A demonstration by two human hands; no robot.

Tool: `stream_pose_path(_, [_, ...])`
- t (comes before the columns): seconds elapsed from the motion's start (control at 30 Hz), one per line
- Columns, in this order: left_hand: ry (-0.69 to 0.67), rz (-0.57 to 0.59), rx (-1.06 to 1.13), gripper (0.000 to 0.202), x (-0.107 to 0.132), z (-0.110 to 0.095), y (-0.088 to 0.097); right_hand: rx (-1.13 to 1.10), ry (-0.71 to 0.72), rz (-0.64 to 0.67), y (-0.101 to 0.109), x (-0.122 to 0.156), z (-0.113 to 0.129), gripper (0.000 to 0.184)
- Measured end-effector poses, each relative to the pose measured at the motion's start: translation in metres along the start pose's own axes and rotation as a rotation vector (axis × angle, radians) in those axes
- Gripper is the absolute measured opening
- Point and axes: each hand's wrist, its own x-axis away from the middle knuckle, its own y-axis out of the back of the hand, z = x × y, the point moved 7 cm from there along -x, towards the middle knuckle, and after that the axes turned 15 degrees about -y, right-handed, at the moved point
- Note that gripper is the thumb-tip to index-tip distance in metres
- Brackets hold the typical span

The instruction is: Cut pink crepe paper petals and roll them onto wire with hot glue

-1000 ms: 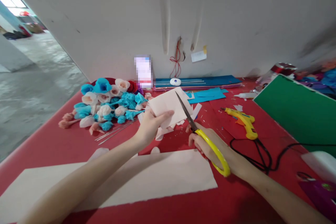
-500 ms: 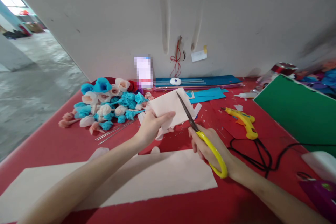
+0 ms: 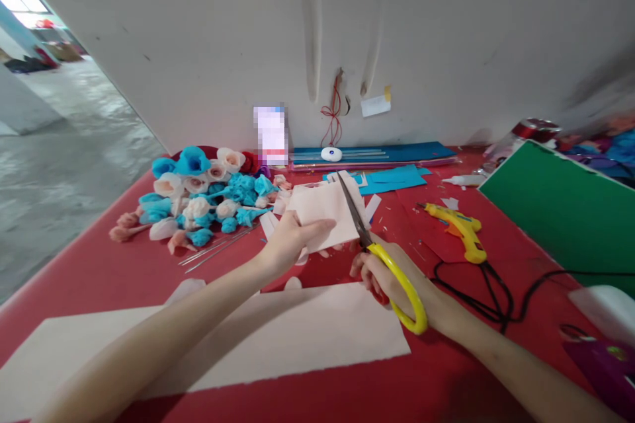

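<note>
Crinkled blue, cream and pink artificial flowers crowd left of the fingers of the left hand; a yellow glue gun and flat green board are right of those of the right hand. Left fingers clamp smooth, roughly rectangular cream paper; right fingers wrap yellow-handled scissors, whose dark blades hide part of it.

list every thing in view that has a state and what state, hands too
Left hand: gripping the pale paper piece
Right hand: gripping the yellow-handled scissors
Pale paper piece: held up
Yellow-handled scissors: blades at the paper, open or shut unclear
Long pale sheet: spread out, unheld
Hot glue gun: lying on its side, heat unclear
Phone: upright, screen lit
Paper flowers: piled, several open
</note>
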Motion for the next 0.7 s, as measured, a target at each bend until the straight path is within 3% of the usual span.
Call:
stream_pose_path(0.23, [0.030, 0.045, -0.037, 0.025, 0.001, 0.003, -0.001, 0.006, -0.018, -0.051, 0.004, 0.002, 0.008, 0.038])
stream_pose_path(0.43, [0.031, 0.073, -0.069, 0.025, 0.000, 0.008, 0.000, -0.074, -0.039, -0.098, 0.006, 0.007, 0.012, 0.035])
stream_pose_path(0.6, [0.018, 0.027, -0.071, 0.024, 0.000, 0.010, 0.004, -0.214, -0.020, -0.073, 0.007, -0.001, 0.011, 0.039])
stream_pose_path(0.7, [-0.010, -0.013, -0.041, 0.022, 0.000, 0.006, 0.005, -0.329, 0.040, -0.033, 0.009, -0.009, 0.015, 0.030])
